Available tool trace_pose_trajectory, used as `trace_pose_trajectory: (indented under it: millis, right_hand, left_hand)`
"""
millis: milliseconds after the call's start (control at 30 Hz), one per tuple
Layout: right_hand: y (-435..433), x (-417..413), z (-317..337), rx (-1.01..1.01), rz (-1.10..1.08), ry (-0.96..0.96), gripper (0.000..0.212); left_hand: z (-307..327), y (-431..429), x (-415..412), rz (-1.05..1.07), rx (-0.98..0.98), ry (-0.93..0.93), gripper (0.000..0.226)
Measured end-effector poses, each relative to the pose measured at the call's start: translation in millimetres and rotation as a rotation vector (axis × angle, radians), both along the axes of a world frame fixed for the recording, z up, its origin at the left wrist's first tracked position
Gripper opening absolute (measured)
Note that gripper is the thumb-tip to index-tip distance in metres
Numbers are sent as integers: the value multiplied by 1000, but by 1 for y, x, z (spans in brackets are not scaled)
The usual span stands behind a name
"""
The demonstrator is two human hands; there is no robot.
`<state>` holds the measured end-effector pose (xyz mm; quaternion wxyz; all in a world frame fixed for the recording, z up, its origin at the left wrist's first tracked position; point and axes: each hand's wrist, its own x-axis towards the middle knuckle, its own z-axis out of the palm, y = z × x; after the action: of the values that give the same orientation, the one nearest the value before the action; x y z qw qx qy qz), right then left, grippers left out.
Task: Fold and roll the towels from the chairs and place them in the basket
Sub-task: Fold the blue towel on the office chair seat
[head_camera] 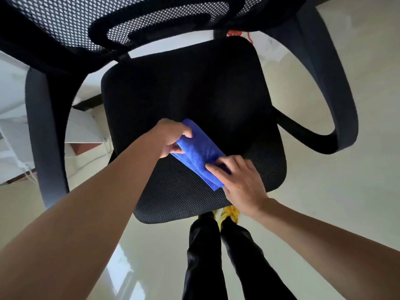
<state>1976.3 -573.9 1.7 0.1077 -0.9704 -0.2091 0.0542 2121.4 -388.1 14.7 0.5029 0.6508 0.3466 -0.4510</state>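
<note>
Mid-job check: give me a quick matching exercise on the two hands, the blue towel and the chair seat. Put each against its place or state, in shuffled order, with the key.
Things:
1. left hand
2. right hand
3. blue towel
4. chair seat

Places or states:
A. black, under the towel
B. grips the towel's far end
C. folded into a narrow strip, over the seat
D. holds the towel's near end

Pairs: 1-B, 2-D, 3-C, 4-A.
</note>
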Motion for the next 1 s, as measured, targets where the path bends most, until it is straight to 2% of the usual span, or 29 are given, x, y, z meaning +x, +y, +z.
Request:
trace_pose_trajectory:
  millis: [167, 333, 367, 433, 500, 567, 633, 700, 767, 833, 900, 933, 967, 1000]
  right_hand:
    - [3, -17, -12, 54, 36, 48, 53]
    - [-1, -14, -13, 46, 80, 107, 47]
    - [-2, -14, -12, 61, 82, 114, 44]
    - [0, -12, -8, 107, 42, 115, 33]
    - [6, -7, -5, 123, -20, 131, 19]
    - [14, -4, -4, 163, -107, 232, 20]
    - [18, -1, -6, 251, -218, 418, 13]
    - [17, 2, -7, 294, -340, 589, 11]
    - [17, 4, -6, 214, -389, 613, 18]
    - [16, 4, -4, 84, -424, 514, 38]
    - [15, 4, -3, 23, -507, 422, 73]
    - [14, 5, -4, 23, -544, 430, 88]
    - [15, 7, -3, 29, -558, 471, 95]
    - [16, 9, -4, 31, -550, 535, 93]
  left_hand:
    - [-6, 22, -18, 4, -10, -51, 29]
    - [-20, 26, -33, -119, 152, -380, 53]
    - [-20, 26, -36, -208, 199, -460, 57]
    - [-15, 23, -42, -531, 391, -661, 60]
    - [-10, 22, -47, -897, 606, -957, 51]
    - [-15, 24, -50, -1097, 619, -1146, 36]
    - [-19, 29, -48, -1143, 512, -1052, 21]
    - [-20, 35, -43, -1058, 444, -898, 7]
    - [-17, 36, -37, -1048, 465, -900, 8]
    - [-14, 33, -28, -1227, 546, -965, 32]
    - [-10, 23, -16, -1442, 559, -932, 75]
    - [-8, 15, -10, -1548, 545, -914, 85]
    - [-6, 8, -7, -1637, 516, -900, 85]
    - [-5, 2, -5, -1710, 485, -889, 79]
